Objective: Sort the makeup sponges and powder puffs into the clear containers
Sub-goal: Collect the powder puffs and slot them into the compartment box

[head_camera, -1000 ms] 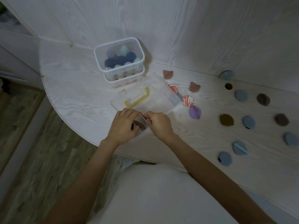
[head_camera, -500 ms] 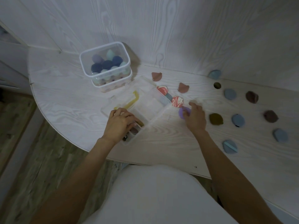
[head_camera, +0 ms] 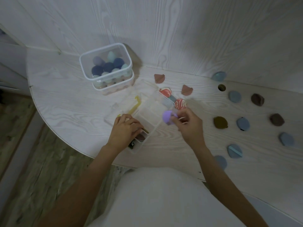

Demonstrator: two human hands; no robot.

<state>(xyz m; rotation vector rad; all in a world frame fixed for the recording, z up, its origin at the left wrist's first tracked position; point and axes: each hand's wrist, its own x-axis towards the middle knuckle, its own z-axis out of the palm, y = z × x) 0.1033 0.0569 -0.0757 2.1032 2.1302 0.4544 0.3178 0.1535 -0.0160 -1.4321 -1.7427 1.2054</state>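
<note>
Right hand (head_camera: pixel 188 123) pinches the purple puff (head_camera: pixel 167 117) beside the divided clear container (head_camera: pixel 152 115) (near the worktop's front edge), left hand (head_camera: pixel 125 130) gripping its near end; lower the puff flat into a vacant compartment.

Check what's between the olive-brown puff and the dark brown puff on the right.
Head view: one blue-grey round powder puff lies between the olive-brown puff and the dark brown puff.

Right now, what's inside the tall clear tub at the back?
The tub holds egg-shaped sponges: dark blue, purple and mint on top. More sit in the tub stacked below, but they are too blurred to count.
</note>
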